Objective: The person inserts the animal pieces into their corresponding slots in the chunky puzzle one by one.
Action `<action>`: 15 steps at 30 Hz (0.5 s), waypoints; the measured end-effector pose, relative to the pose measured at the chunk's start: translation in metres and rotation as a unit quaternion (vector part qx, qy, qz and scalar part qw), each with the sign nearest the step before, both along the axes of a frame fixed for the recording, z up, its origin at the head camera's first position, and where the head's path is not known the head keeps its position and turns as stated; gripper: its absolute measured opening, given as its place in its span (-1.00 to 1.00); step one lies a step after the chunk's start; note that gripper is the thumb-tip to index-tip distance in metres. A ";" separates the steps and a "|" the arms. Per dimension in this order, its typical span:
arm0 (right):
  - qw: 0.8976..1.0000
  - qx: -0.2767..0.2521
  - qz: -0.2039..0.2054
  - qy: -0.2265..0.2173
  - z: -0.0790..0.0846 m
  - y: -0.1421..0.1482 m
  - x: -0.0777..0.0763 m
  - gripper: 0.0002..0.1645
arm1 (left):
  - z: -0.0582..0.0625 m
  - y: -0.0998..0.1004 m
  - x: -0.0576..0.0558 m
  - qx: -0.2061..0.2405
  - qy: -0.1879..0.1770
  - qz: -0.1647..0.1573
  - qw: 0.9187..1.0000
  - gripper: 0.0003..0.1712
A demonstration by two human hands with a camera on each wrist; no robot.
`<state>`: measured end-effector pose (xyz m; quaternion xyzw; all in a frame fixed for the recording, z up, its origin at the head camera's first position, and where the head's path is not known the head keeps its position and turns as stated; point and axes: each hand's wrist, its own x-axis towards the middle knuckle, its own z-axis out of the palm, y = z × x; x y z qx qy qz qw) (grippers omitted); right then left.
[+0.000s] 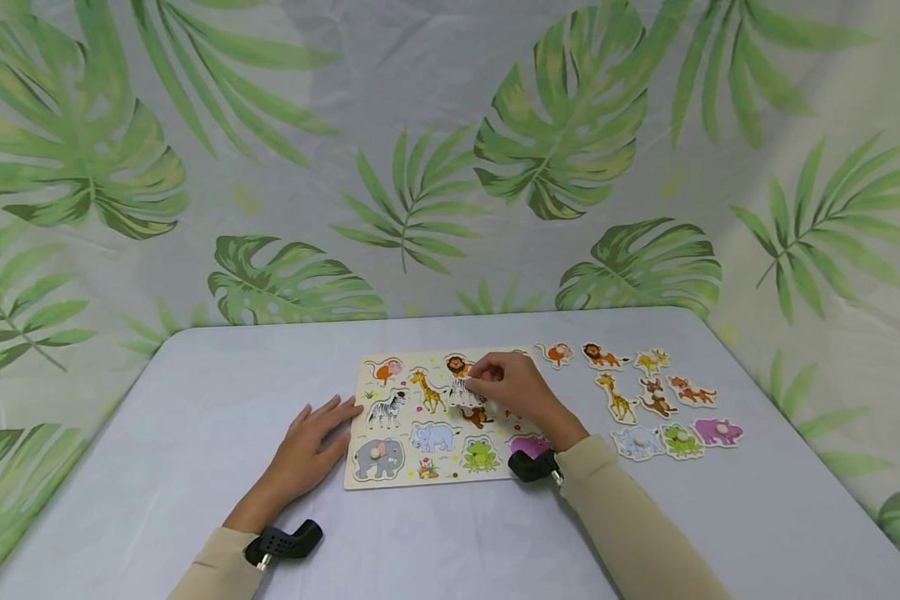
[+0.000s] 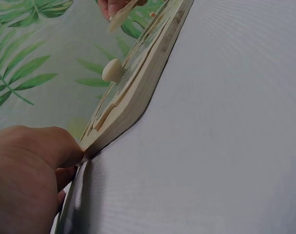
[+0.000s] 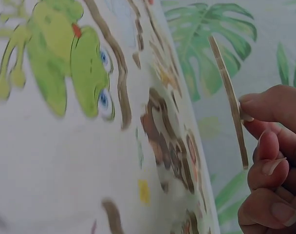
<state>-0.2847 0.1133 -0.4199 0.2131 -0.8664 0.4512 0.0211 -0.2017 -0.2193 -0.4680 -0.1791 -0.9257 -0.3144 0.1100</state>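
Note:
My right hand (image 1: 516, 385) pinches a zebra puzzle piece (image 1: 465, 393) by its small knob, holding it over the wooden animal puzzle board (image 1: 356, 481). In the right wrist view the zebra piece (image 3: 230, 97) shows edge-on, raised off the board between thumb and fingertips. My left hand (image 1: 313, 444) lies at the board's left edge with its fingers stretched forward, the fingertips touching that edge. A grey elephant piece (image 1: 378, 460) with a knob sits in the board's near left corner. The printed zebra slot (image 1: 387, 410) shows at the board's left side.
Right of the board lie loose pieces: a monkey (image 1: 557, 354), a lion (image 1: 602, 357), a giraffe (image 1: 615, 397), a kangaroo (image 1: 656, 398), a frog (image 1: 682, 441), a hippo (image 1: 718, 431) and several others. A leaf-print cloth (image 1: 420, 83) hangs behind the white table (image 1: 217, 400).

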 end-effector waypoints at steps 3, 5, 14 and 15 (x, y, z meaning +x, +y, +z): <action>1.000 -0.003 0.001 -0.004 0.000 -0.009 0.000 -0.88 | 0.000 0.000 0.000 0.002 0.001 -0.001 1.000 -0.53; 1.000 0.000 -0.003 -0.007 0.000 -0.015 -0.001 -0.88 | 0.000 0.000 0.000 0.003 0.002 0.000 1.000 -0.53; 0.999 -0.029 0.008 -0.021 -0.003 -0.037 -0.001 -0.90 | -0.002 0.000 0.000 -0.005 0.017 0.002 1.000 -0.54; 0.999 -0.031 0.010 -0.023 -0.004 -0.039 -0.001 -0.90 | -0.001 0.000 0.000 -0.005 0.017 0.001 1.000 -0.54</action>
